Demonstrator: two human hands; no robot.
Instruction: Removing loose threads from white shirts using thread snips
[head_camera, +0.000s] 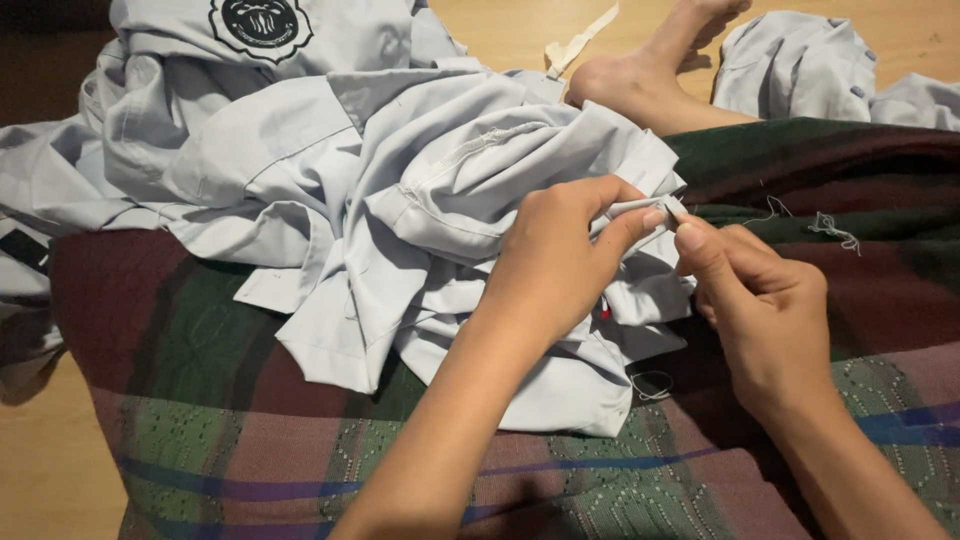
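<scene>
Pinching crumpled pale-blue cotton shirt (420, 200) edge, left hand (560, 260) grip closed, right hand (765, 300) fingertips closed on it

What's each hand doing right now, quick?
Left hand: closed, pinching the shirt edge.
Right hand: closed, fingertips at the same edge; what it holds cannot be told.

We see both forearms bare, no sleeves, no watch or rings on the left hand (550, 265) or right hand (765, 310). One foot (640, 75) is bare, and a plaid cloth in green and maroon (300, 440) covers the legs.
</scene>
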